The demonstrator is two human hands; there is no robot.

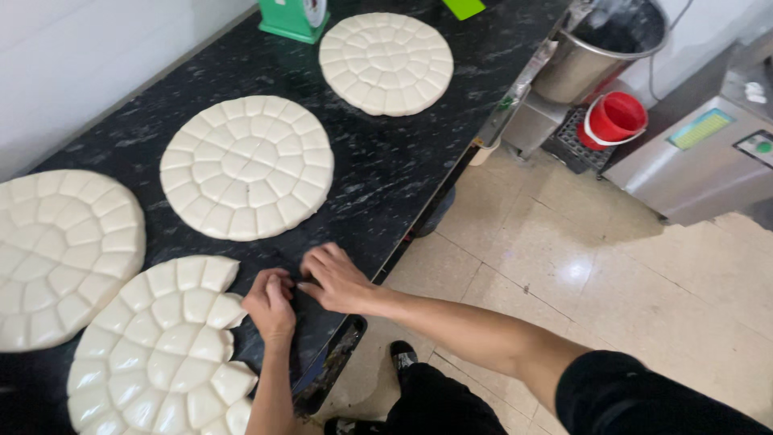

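Four round, flat white dough discs scored into small segments lie on a black stone counter (386,173). The nearest disc (157,346) has segments gone from its right edge. My left hand (270,308) is curled into a loose fist right beside that broken edge, and nothing shows inside it. My right hand (334,278) rests on the counter just to the right, fingers bent down and touching the left hand. Whatever lies under its fingers is hidden. A second disc (60,254) sits at the far left, a third (247,167) in the middle and a fourth (386,62) at the far end.
A green scale (294,18) stands at the counter's far end. Right of the counter are a steel pot (596,52), a red bucket (616,119) and a steel machine (700,153) on a tiled floor (580,266). A white wall (72,56) runs along the left.
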